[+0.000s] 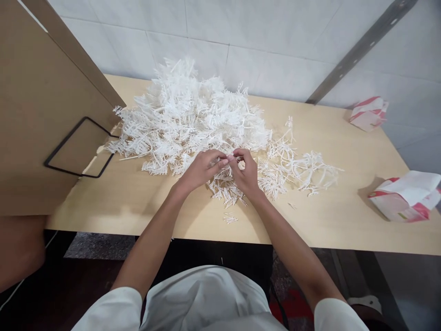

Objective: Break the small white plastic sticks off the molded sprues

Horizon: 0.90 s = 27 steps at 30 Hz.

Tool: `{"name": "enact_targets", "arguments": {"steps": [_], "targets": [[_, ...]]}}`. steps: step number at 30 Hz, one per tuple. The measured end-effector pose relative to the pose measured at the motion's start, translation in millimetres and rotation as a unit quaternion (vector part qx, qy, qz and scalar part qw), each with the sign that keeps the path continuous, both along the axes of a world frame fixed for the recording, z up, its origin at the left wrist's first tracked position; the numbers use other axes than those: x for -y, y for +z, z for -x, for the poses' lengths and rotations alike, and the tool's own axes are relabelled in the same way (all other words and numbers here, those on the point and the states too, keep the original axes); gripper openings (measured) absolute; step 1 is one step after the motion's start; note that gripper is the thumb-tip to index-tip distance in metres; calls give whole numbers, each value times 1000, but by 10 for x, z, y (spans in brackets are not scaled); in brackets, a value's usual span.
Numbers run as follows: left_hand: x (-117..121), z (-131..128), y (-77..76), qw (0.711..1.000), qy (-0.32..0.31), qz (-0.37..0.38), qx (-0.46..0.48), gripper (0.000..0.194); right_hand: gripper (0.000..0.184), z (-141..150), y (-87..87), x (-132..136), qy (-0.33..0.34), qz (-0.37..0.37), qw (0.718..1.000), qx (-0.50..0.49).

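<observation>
A big heap of thin white branched plastic pieces (196,110) lies on the table against the wall side. Over its front edge, my left hand (206,168) and my right hand (246,172) meet, fingertips almost touching. Thumb and fingers of each hand are closed in a pinch; whatever is between them is too small and covered to make out. Under and beside my right hand are short white sticks (227,191). A few more loose sticks (230,218) lie nearer the table's front edge. Bare curled white strips (313,170) form a tangle to the right.
A brown board (51,115) with a black wire frame (65,133) stands at the left of the wooden table (330,220). Two red-and-white paper packets (406,195) are at the right. A metal upright (358,55) runs along the tiled wall (268,41). Part of another person (20,250) shows at lower left.
</observation>
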<state>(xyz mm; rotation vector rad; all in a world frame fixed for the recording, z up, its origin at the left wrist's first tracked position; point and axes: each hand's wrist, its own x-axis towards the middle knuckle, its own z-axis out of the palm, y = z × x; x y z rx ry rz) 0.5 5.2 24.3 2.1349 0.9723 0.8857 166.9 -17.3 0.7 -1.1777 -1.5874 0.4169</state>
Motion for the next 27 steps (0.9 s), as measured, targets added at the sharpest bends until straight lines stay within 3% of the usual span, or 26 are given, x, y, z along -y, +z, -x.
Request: {"name": "enact_targets", "arguments": {"steps": [7,13,17,20,24,27], "targets": [[2,-22,-114,988,56,-123,-78,24,20,20,-12,11,30,85,996,17],[11,-81,-181,979,103,-146,-100,27,22,24,-43,-9,64,97,993,15],[30,-141,-199,984,116,-130,-31,26,24,36,-84,-21,66,90,994,-22],[20,-134,-188,989,120,-74,48,25,25,47,-81,-6,81,84,990,-79],[-36,-45,-157,961,222,32,161,26,24,60,-6,30,147,79,966,-198],[-71,-20,-161,969,173,52,166,27,23,71,30,14,134,110,959,-223]]}}
